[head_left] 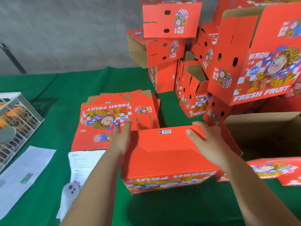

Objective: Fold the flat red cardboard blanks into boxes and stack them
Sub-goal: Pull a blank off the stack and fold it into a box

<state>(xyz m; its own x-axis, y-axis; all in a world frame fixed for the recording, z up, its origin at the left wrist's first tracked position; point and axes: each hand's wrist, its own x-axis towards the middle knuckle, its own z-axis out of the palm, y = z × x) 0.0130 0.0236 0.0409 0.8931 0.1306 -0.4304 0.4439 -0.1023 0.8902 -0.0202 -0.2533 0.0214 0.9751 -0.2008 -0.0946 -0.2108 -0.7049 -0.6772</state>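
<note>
A red cardboard box (169, 159) stands on the green table in front of me, its plain red bottom panels facing up. My left hand (121, 137) lies flat with straight fingers against the box's left end. My right hand (205, 142) rests on its right top edge, thumb on the upper panel and fingers over the far side. A stack of flat red blanks (114, 118) lies just beyond the left hand. Folded boxes (171, 46) are piled at the back right, with a large one (260, 62) leaning nearest.
A white wire crate (16, 121) holding orange items stands at the left edge. Printed paper sheets (27, 170) lie at front left. An open brown carton (263, 134) sits at right, with another flat red blank (276, 168) in front of it. Green cloth (48, 88) covers the table.
</note>
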